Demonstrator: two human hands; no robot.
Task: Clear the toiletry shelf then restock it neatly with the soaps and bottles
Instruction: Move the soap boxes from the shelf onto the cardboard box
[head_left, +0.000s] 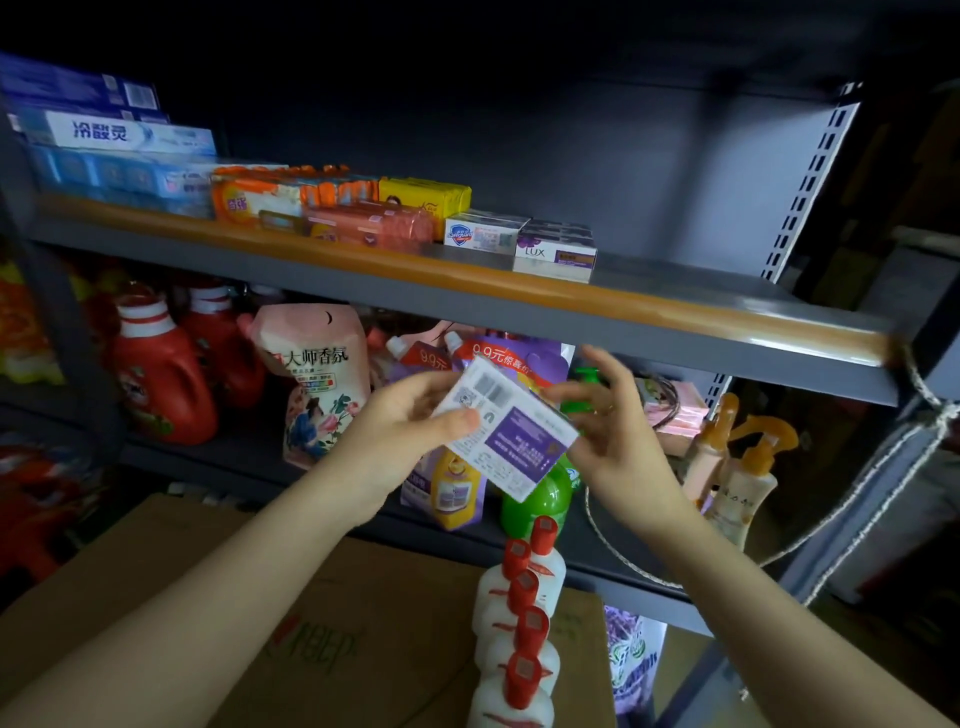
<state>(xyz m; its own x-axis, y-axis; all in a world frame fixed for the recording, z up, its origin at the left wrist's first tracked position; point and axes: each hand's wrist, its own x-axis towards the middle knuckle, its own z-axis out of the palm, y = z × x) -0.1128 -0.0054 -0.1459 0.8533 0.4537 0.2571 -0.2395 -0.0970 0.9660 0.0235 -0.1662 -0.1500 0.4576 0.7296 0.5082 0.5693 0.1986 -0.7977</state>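
a dim storeroom's grey toiletry shelf stands above the hands, its left half already lined with soaps, its right bare. left hand pinches a purple soap box; right hand, fingers loose, steadies it. below them, red-capped bottles wait, so restocking looks roughly half done.

Location: small retail shop or stockroom. Evidence: slotted metal shelving; packaged soap bars, toothpaste boxes, detergent bottles in multiples; cardboard carton below.
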